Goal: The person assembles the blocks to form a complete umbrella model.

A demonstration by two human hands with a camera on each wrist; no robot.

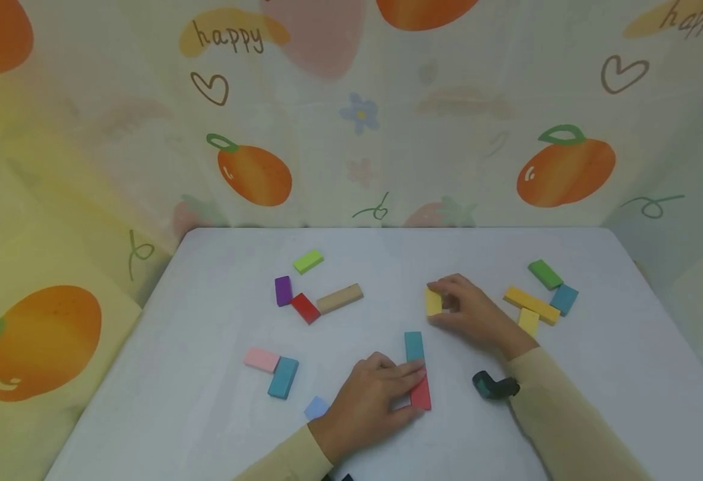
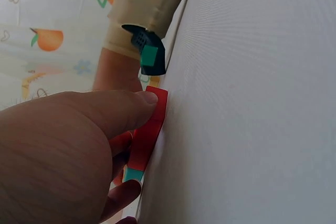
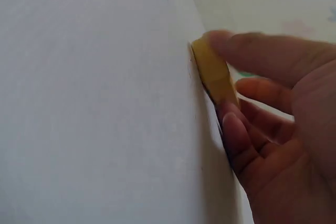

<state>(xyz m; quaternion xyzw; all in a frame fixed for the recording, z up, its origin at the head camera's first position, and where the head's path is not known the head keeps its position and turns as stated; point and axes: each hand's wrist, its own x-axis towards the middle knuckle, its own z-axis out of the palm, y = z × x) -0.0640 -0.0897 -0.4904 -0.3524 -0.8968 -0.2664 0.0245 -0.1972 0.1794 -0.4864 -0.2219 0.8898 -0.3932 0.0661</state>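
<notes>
On the white table, my left hand [image 1: 372, 394] holds a red block [image 1: 421, 395] between the thumb at its near end and the fingers at its far end. A blue block [image 1: 414, 345] lies end to end with the red one; in the left wrist view its teal end [image 2: 133, 174] shows by a fingertip. Farther back and to the right, my right hand [image 1: 477, 319] pinches a yellow block [image 1: 433, 302] by its two ends. In the right wrist view that yellow block [image 3: 212, 72] sits at the tabletop, thumb on one end and finger on the other.
Left of centre lie lime [image 1: 308, 261], purple [image 1: 283, 291], red [image 1: 306, 308] and tan [image 1: 340, 298] blocks. Pink [image 1: 262, 359] and blue [image 1: 283, 378] ones lie nearer. At right are green [image 1: 545, 274], blue [image 1: 564, 299], orange [image 1: 531, 305] and yellow [image 1: 528, 321] blocks. A printed curtain [image 1: 387, 160] hangs behind.
</notes>
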